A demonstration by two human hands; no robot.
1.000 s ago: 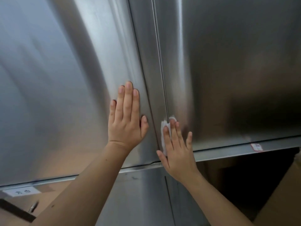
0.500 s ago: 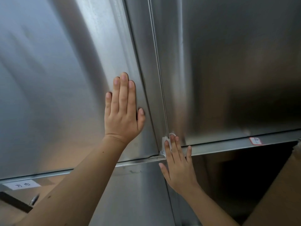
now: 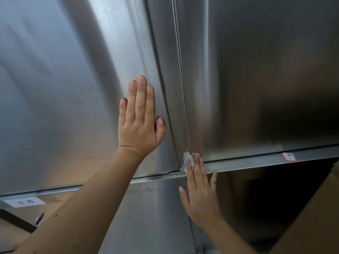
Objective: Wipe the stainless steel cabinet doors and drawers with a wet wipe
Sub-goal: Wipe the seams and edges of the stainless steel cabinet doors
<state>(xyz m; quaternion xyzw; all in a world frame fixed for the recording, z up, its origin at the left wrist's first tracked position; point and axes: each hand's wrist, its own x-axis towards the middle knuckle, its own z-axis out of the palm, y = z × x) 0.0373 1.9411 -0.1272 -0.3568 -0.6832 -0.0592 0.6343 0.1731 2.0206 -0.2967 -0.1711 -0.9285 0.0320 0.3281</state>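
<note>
Two hands are sharing the job: the left hand (image 3: 139,125) is lying flat on the left door (image 3: 64,88), fingers straight and together, probably steadying it. The right hand (image 3: 200,195) is pressing the wet wipe (image 3: 187,159) under straight, slightly spread fingers into the foot of the seam (image 3: 184,92), beside the right door (image 3: 266,70).

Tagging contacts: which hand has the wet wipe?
The right hand, pressing the wet wipe at the door seam; the left hand lies flat on bare steel.

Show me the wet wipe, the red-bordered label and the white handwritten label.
wet wipe (image 3: 187,160), head view, on its crumpled white upper part.
red-bordered label (image 3: 289,156), head view, on its middle.
white handwritten label (image 3: 24,201), head view, on the writing at its middle.
</note>
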